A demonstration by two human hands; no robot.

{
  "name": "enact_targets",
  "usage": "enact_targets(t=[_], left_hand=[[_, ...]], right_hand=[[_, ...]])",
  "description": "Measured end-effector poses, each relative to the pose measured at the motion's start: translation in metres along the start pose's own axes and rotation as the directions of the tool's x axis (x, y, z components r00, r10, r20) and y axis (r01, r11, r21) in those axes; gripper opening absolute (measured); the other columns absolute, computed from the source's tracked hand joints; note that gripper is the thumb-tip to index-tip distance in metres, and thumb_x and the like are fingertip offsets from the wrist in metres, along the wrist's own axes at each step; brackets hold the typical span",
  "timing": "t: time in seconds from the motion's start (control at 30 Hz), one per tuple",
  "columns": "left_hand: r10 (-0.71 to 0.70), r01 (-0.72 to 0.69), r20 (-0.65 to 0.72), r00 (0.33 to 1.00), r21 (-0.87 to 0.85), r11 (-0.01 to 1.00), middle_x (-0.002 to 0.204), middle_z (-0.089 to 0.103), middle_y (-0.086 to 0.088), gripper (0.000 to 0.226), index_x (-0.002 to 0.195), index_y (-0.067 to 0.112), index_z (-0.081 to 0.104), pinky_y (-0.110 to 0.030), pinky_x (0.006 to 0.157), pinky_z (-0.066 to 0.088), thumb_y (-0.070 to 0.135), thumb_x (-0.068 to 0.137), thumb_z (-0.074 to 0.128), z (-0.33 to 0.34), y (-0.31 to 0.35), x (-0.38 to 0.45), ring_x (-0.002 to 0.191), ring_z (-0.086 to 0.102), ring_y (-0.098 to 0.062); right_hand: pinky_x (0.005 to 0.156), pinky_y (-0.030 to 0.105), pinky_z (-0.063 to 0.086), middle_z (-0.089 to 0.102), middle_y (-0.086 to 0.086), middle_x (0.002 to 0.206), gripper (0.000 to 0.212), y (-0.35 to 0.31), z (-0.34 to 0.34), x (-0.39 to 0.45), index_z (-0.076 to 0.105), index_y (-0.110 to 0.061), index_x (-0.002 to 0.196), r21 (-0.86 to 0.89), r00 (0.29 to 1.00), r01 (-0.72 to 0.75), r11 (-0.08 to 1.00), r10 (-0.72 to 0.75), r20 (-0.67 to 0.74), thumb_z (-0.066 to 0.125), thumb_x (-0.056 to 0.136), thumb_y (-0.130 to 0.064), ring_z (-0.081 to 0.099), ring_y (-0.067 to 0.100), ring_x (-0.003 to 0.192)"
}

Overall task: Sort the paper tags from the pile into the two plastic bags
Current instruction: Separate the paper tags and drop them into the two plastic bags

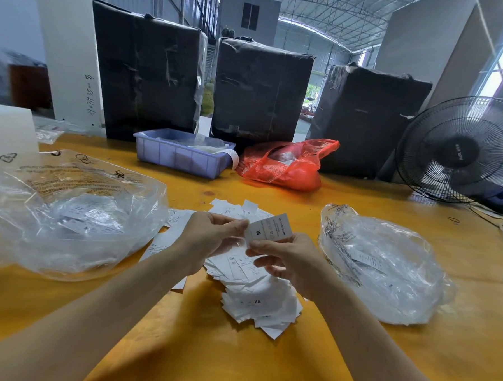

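Note:
A pile of white paper tags (259, 301) lies on the yellow table (206, 357) in front of me, some marked XS. My left hand (212, 240) and my right hand (284, 259) hover above the pile and together pinch one tag marked M (271, 227). My right hand also holds a few more tags (244, 267) below it. A large clear plastic bag (68, 218) with several tags inside lies at the left. A smaller clear plastic bag (386, 270) holding tags lies at the right.
A lilac plastic bin (179, 157) and a red plastic bag (286, 166) sit at the back of the table. Three black-wrapped bales (261, 89) stand behind them. A black fan (462, 152) stands at the right. A white board (8, 131) is at the far left.

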State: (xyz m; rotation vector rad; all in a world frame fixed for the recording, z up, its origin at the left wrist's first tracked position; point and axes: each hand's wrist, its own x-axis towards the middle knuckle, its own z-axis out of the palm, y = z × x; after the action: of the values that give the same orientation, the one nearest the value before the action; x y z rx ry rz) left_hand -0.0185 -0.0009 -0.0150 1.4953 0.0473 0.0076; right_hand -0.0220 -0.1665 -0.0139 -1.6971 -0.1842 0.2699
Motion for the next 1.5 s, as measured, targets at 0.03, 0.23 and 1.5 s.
enact_targets(t=[0.03,0.23,1.5], left_hand=[[-0.006,0.006,0.007,1.000,-0.008,1.000,0.079,0.074,-0.007,0.013,0.081,0.007,0.071,-0.022,0.065,0.050,0.020,0.081,0.070,0.000,0.000,0.000,0.070,0.066,-0.015],[-0.019,0.033,0.133,0.991,-0.101,0.994,0.097,0.073,-0.014,0.029,0.093,0.002,0.070,-0.029,0.081,0.052,0.024,0.075,0.069,0.001,0.004,-0.001,0.087,0.070,-0.025],[-0.164,0.162,0.014,0.986,-0.260,0.952,0.090,0.065,-0.009,0.026,0.099,0.015,0.069,-0.029,0.064,0.043,0.034,0.082,0.067,0.017,-0.008,-0.006,0.083,0.058,-0.020]], right_hand=[[0.067,0.025,0.043,0.074,0.002,0.078,0.019,0.000,-0.002,0.001,0.069,-0.008,0.096,0.016,1.000,-0.012,1.000,0.012,0.008,0.073,0.079,-0.016,0.066,0.008,0.062],[0.064,0.026,0.052,0.071,0.004,0.076,0.032,-0.001,-0.002,0.003,0.069,-0.009,0.093,0.206,1.000,-0.011,0.979,0.006,0.028,0.077,0.066,-0.025,0.064,0.012,0.061],[0.058,0.020,0.050,0.068,0.007,0.080,0.016,0.003,0.014,0.001,0.067,-0.009,0.095,-0.035,0.910,0.356,0.934,-0.355,-0.215,0.072,0.080,-0.004,0.061,0.008,0.059]])
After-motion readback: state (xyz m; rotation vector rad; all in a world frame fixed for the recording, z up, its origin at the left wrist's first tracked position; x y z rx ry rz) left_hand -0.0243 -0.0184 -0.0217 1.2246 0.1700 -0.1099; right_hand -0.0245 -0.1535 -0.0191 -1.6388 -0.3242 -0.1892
